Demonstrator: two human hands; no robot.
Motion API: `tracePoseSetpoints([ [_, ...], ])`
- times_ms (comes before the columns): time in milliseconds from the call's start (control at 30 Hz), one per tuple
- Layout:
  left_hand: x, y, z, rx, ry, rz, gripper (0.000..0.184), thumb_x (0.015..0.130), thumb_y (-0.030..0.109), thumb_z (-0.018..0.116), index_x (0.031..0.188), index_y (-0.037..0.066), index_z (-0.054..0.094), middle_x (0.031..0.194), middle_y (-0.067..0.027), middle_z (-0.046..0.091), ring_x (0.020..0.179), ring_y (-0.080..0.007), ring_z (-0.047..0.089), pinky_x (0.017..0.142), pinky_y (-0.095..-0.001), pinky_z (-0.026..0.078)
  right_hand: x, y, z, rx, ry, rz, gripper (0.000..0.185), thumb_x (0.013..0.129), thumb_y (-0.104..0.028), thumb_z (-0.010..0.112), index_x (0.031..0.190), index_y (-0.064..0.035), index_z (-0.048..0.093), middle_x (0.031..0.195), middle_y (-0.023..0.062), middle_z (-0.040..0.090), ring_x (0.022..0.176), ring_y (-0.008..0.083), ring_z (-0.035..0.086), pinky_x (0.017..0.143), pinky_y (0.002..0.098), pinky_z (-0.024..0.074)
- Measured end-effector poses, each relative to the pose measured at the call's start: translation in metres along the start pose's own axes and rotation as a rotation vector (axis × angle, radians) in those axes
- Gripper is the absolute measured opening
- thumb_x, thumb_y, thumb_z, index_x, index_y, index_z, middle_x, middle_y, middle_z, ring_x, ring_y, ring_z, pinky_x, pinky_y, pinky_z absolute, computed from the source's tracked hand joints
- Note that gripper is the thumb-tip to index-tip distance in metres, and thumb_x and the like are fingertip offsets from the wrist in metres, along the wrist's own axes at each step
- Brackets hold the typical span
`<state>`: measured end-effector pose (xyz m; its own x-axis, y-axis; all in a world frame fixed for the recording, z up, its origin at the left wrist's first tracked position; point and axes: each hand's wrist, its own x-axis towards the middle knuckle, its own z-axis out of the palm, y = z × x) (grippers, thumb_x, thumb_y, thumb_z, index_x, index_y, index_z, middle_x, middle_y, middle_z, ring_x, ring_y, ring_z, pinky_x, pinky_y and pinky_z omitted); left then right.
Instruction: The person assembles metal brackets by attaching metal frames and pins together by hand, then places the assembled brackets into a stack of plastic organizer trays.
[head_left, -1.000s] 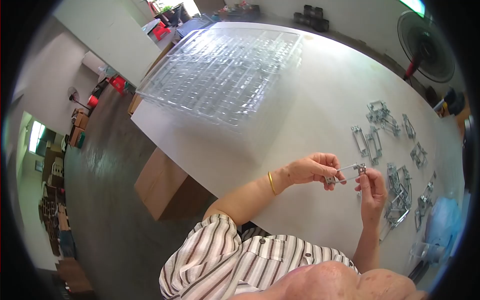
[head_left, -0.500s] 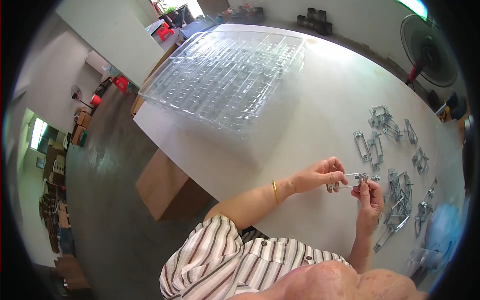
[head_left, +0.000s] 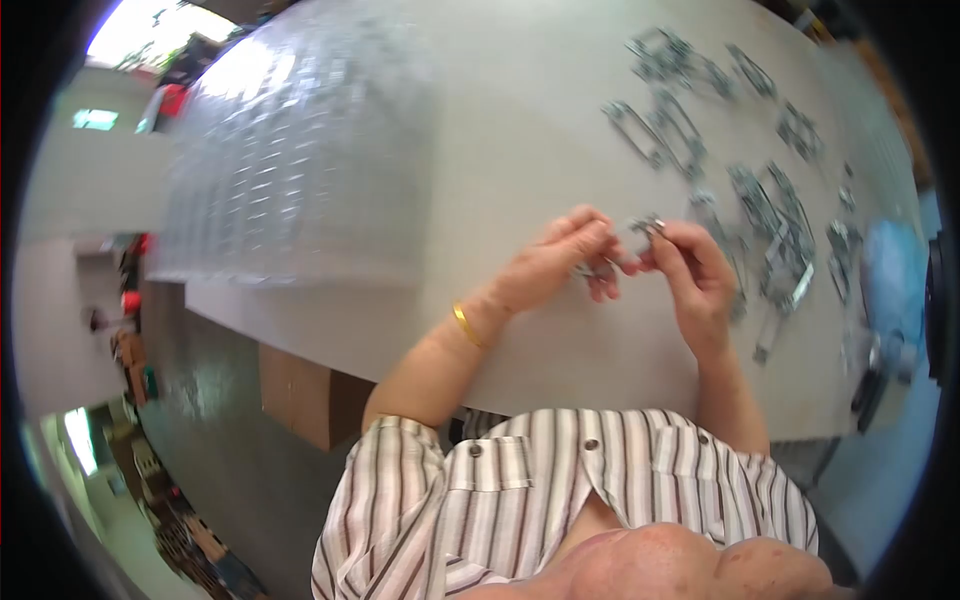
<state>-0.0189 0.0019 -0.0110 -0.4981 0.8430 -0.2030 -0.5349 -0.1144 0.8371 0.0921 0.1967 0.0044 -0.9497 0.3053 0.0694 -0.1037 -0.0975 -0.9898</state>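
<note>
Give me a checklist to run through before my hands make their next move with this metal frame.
1. Right hand pinching the metal frame: ok.
2. Left hand firmly on it too: cannot tell, blurred.
3. Frame's joints sound: cannot tell, too small and blurred.
4. Gold bangle clear of the frame: ok.
5. Clear plastic trays clear of both hands: ok.
6. Loose metal frames sorted into neat rows: not ok, scattered and partly heaped.
</note>
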Motion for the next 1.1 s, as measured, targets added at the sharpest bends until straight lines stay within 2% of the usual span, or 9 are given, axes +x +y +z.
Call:
tracePoseSetpoints([
  [100,0.000,0.002,0.000,-0.078,-0.038,-0.037,0.026,0.113,0.031,0.049,0.112,0.007,0.058,0.104,-0.0184,0.073,0.076,-0.0238,0.072,0.064,-0.0317,0.056,-0.002,0.006,0.001,0.078,-0.014,-0.019,0.010,0.105,-0.002,0.063,0.114,-0.0002,0.065,0.100,0.0052,0.070,0.092,0.0113,0.070,0.080,0.0268,0.0585],
  [233,0.005,0.005,-0.002,-0.169,-0.026,-0.018,0.024,0.112,0.030,0.049,0.109,0.008,0.058,0.102,-0.0196,0.072,0.071,-0.0231,0.070,0.061,-0.0306,0.055,0.006,0.006,0.000,-0.023,0.044,-0.102,0.010,0.106,-0.006,0.064,0.115,-0.0028,0.065,0.097,0.0028,0.068,0.088,0.0089,0.068,0.078,0.0253,0.0579],
  [367,0.019,0.008,-0.005,-0.217,-0.014,0.021,0.022,0.111,0.028,0.051,0.112,0.008,0.058,0.103,-0.0193,0.071,0.069,-0.0214,0.067,0.061,-0.0302,0.054,0.006,0.005,-0.011,-0.022,0.084,-0.027,0.009,0.106,-0.008,0.064,0.114,-0.0033,0.065,0.091,0.0001,0.066,0.082,0.0064,0.065,0.072,0.0233,0.0548],
  [600,0.035,0.024,-0.003,-0.054,0.000,-0.073,0.025,0.105,0.021,0.057,0.123,0.004,0.059,0.096,-0.0115,0.067,0.067,-0.0137,0.058,0.058,-0.0250,0.044,0.003,-0.001,-0.015,-0.047,0.039,0.077,0.009,0.107,-0.012,0.064,0.112,-0.0045,0.066,0.081,-0.0031,0.062,0.072,0.0036,0.056,0.063,0.0216,0.0454],
  [767,0.035,0.012,-0.003,-0.147,-0.005,-0.118,0.031,0.104,0.020,0.058,0.128,0.002,0.061,0.094,-0.0102,0.066,0.063,-0.0114,0.049,0.056,-0.0234,0.039,0.002,-0.004,-0.013,-0.086,0.079,0.117,0.009,0.106,-0.013,0.065,0.109,-0.0044,0.068,0.077,-0.0048,0.061,0.069,0.0027,0.054,0.061,0.0212,0.0441],
  [967,0.031,0.012,-0.004,-0.091,0.017,-0.116,0.031,0.106,0.021,0.057,0.129,0.001,0.062,0.092,-0.0089,0.064,0.064,-0.0105,0.046,0.057,-0.0224,0.038,0.003,-0.002,-0.010,-0.100,0.060,0.120,0.009,0.105,-0.013,0.066,0.108,-0.0045,0.068,0.077,-0.0048,0.062,0.067,0.0027,0.054,0.060,0.0212,0.0437],
  [1100,0.028,0.013,-0.004,0.013,-0.001,-0.082,0.033,0.106,0.021,0.057,0.132,0.002,0.064,0.091,-0.0043,0.062,0.066,-0.0074,0.045,0.057,-0.0207,0.036,0.003,-0.002,-0.011,-0.126,0.056,0.133,0.008,0.104,-0.012,0.067,0.107,-0.0044,0.068,0.076,-0.0046,0.062,0.067,0.0027,0.054,0.060,0.0213,0.0439],
])
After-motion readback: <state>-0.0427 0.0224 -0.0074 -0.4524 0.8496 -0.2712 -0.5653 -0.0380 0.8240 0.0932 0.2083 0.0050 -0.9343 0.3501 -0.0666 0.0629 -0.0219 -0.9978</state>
